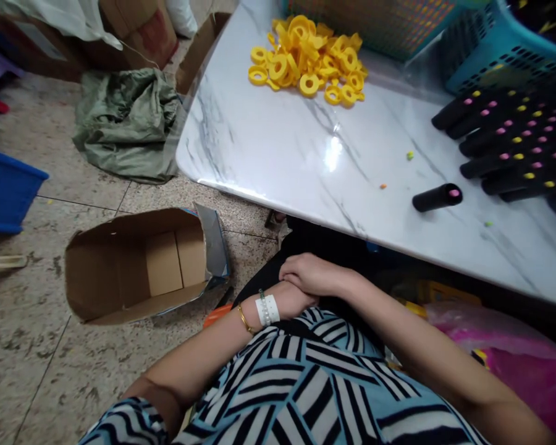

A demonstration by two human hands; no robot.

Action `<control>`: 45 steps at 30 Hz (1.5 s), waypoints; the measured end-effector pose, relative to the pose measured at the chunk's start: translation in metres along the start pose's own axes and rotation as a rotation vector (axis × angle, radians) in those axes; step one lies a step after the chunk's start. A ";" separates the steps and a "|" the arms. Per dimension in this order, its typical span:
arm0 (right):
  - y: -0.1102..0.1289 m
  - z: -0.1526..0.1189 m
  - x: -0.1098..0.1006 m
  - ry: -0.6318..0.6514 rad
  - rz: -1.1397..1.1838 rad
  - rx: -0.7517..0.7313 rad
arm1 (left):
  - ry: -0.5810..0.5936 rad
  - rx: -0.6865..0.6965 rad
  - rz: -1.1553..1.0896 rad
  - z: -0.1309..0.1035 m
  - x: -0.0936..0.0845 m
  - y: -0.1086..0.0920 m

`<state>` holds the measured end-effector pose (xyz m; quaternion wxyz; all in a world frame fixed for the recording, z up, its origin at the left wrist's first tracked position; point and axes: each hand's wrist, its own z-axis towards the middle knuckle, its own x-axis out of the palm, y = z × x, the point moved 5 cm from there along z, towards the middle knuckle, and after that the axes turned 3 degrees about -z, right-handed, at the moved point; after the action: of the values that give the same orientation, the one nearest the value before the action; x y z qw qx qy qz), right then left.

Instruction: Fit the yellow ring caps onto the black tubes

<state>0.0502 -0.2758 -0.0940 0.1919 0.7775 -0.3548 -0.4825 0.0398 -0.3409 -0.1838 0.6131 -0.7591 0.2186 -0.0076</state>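
Observation:
Both hands rest in the lap, below the table's front edge. My right hand (309,273) lies across the back of my left hand, its fingers curled together, with no object visible in it. Beneath it, my left hand (294,301) has its fingers hidden; a white band (267,310) and bracelets circle that wrist. On the marbled white table (269,142) are a pile of yellow ring-shaped pieces (309,85) and one black tube (433,199) with a pink end. Several similar black tubes (505,151), with pink or yellow ends, lie grouped at the right.
Blue baskets (528,31) stand at the table's back right. Small green and orange bits dot the tabletop. An open cardboard box (162,262), a green cloth bag (130,123) and a blue bin (9,191) are on the floor at the left. Pink plastic (519,364) shows beneath the table.

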 end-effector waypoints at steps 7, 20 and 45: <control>-0.033 0.036 0.015 0.184 -0.047 0.022 | 0.125 0.198 0.086 -0.007 -0.010 -0.020; -0.021 0.021 0.016 -0.015 -0.262 -0.089 | -0.042 0.340 0.266 -0.037 -0.035 -0.033; 0.001 -0.043 0.003 -0.399 -0.165 -0.086 | -0.432 0.104 -0.764 -0.011 -0.128 -0.132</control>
<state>0.0893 -0.2804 -0.0756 0.1108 0.6841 -0.2998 -0.6556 -0.0362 -0.2870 -0.0247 0.6353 -0.7378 -0.2114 -0.0856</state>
